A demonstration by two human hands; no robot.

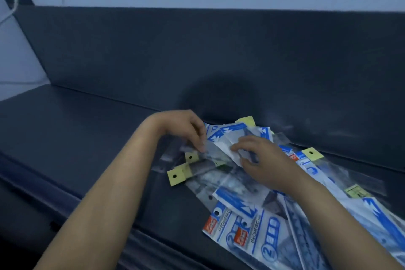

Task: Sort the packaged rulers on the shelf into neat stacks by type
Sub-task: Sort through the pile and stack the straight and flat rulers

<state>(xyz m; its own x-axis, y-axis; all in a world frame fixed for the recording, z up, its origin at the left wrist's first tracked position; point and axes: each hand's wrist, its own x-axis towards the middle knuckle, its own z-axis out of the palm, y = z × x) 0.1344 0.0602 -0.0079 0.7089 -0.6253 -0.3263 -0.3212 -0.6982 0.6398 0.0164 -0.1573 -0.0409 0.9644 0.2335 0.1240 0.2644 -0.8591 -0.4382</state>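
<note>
Two packs [238, 232] closest to us say "GEOMETRIC", lying mixed up with others on the dark shelf [87, 138]. The left hand [184, 129] pinches a clear pack [213, 153]; the right hand [265, 162] grips a white and blue pack [228, 138] beside it.

The left forearm [122, 182] and the right forearm [333, 217] are bare, slim and smooth, uncovered from the lower edge of the view up to the wrists. The left hand [186, 129] and the right hand [265, 162] are bare too, with slender fingers [238, 145]; the nails are too blurred to make out. Dim bluish light softens every outline
</note>
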